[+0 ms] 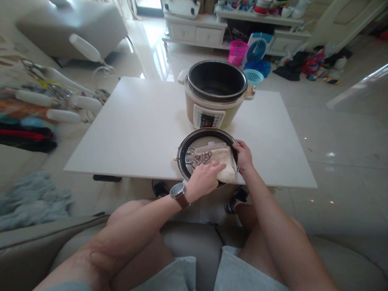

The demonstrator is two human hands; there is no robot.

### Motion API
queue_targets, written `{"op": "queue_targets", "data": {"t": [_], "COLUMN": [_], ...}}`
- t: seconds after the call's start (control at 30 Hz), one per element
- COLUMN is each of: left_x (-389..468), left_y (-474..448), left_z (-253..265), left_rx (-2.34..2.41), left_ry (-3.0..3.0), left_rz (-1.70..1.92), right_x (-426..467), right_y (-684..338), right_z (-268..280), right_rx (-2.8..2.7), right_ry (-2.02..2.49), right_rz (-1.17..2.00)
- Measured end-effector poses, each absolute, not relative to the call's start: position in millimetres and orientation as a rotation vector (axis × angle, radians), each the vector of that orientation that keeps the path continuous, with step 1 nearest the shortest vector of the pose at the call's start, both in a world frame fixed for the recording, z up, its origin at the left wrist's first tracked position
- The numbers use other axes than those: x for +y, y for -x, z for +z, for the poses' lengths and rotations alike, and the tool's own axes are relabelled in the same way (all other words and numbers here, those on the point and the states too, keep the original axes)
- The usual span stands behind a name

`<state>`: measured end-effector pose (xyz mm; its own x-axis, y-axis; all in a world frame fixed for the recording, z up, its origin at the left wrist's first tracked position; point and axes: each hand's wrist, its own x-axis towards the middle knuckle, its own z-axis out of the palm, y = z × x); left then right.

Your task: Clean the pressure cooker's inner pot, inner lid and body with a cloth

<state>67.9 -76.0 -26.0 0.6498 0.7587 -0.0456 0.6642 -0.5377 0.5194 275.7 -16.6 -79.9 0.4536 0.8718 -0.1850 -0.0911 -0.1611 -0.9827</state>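
Note:
A round pressure cooker lid point(185, 141) is held tilted at the table's near edge, its inner face with a dark sealing ring turned toward me. My right hand point(243, 157) is closed around the lid's right rim. A folded beige cloth point(227, 171) with a brown swirl pattern lies against the inner face. Over the cloth, my left hand point(206, 177) presses its fingers down and holds it there; the thumb is hidden. The left wrist wears a watch. Just beyond the lid stands the pressure cooker point(194, 106), uncovered, with its dark inner pot point(217, 81) showing.
The white table point(136, 129) stretches to both sides of the cooker. A lamp with several white arms point(86, 47) stands at the left. Past the table are a pink basket point(237, 52), a light blue basket point(254, 76) and a white cabinet point(209, 35).

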Motion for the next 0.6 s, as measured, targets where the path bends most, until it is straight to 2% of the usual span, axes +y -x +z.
{"op": "queue_targets", "data": {"t": [0.13,0.4,0.6], "left_x": [-74,-35,-32], "left_y": [-68,-47,-58], "left_z": [-29,-26,-46], "left_rx": [1.080,1.348,0.974], "left_ry": [-2.273,-2.200,-2.458], "left_rz": [0.369,0.575,0.246], "right_x": [-16,-16,-16], "right_y": [-277,-277,-275], "right_z": [-80,-81,-82], "right_rx": [-0.738,-0.688,-0.693], "right_ry": [1.491,1.527,1.518], "right_rz": [0.995,0.996,0.973]}}
